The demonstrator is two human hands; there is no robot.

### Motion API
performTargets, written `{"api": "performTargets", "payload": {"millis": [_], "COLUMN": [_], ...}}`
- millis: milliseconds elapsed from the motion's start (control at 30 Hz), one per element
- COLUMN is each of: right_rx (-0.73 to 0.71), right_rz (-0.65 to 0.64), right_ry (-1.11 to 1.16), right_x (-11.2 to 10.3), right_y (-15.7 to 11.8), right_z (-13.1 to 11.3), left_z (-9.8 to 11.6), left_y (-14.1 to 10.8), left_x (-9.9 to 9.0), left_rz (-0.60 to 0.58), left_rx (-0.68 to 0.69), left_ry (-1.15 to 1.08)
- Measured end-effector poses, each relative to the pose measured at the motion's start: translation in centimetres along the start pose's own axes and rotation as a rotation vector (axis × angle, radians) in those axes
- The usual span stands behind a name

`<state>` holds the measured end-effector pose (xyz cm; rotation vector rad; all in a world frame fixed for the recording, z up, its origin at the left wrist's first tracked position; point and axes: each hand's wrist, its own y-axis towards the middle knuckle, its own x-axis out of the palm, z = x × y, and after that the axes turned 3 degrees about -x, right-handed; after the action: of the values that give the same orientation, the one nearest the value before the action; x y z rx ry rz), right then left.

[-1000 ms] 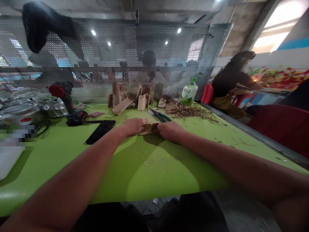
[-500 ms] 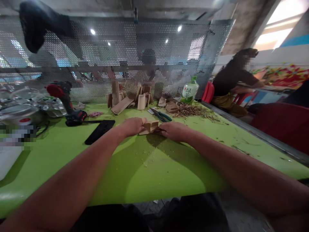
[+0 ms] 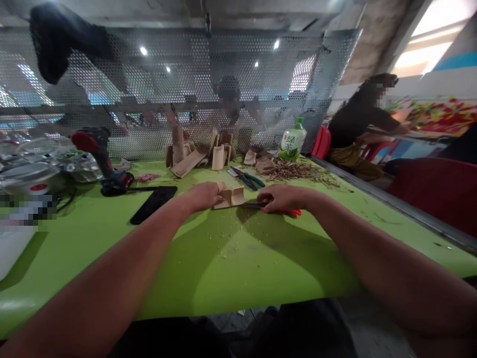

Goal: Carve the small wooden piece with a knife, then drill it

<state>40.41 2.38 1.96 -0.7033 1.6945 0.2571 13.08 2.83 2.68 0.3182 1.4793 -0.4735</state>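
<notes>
My left hand (image 3: 204,195) grips the left end of a light brown, curved piece that looks like bamboo (image 3: 235,197), near the middle of the green table. To its right, my right hand (image 3: 278,198) is closed on a tool with red handles (image 3: 294,212); the tool's dark, narrow end points left at the piece, and its palm side is hidden. Just behind the hands lie green-handled pliers (image 3: 250,180). Small pale crumbs are scattered on the tabletop in front of the piece.
On the green table (image 3: 238,268) are a phone (image 3: 154,204), a cordless drill (image 3: 102,159), upright bamboo pieces (image 3: 218,156), a heap of brown shreds (image 3: 294,170) and a green-capped bottle (image 3: 293,140). Glass jars (image 3: 33,174) stand left. A person (image 3: 357,119) sits at the right.
My right hand has moved right, off the brown piece, and the red-handled tool now shows in it. My left hand has stayed on the piece.
</notes>
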Motion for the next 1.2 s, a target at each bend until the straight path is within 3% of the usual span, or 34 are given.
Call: {"api": "performTargets", "payload": {"millis": [100,233,367,633,967,1100,1200], "right_rx": [0.001,-0.050,-0.053,-0.137,-0.033,-0.110,-0.121], "right_rz": [0.054,0.258,0.315,0.323,0.437,0.319,0.181], "right_ry": [0.093,0.558,0.850,0.879,0.798,0.751,0.533], "right_x": [-0.1,0.0,0.3,1.1,1.0,0.8,0.7], "right_y": [0.0,-0.1,-0.1,0.6,1.1,0.2,-0.2], "right_z": [0.4,0.4,-0.2,-0.6,-2.1,-1.6,-1.2], "left_z": [-0.5,-1.1,-1.3,-1.1,-1.0,-0.8,-0.6], "left_y": [0.2,0.5,0.6,0.4,0.3,0.1,0.0], "left_x": [0.3,0.7,0.8,0.4,0.4,0.1,-0.2], "left_rz": [-0.001,0.006,0.022,0.000,0.029,0.014,0.008], "left_rx": [-0.003,0.005,0.003,0.014,0.036,0.021,0.027], "left_ry": [-0.025,-0.023,-0.001,-0.030,0.028,-0.016,-0.027]}}
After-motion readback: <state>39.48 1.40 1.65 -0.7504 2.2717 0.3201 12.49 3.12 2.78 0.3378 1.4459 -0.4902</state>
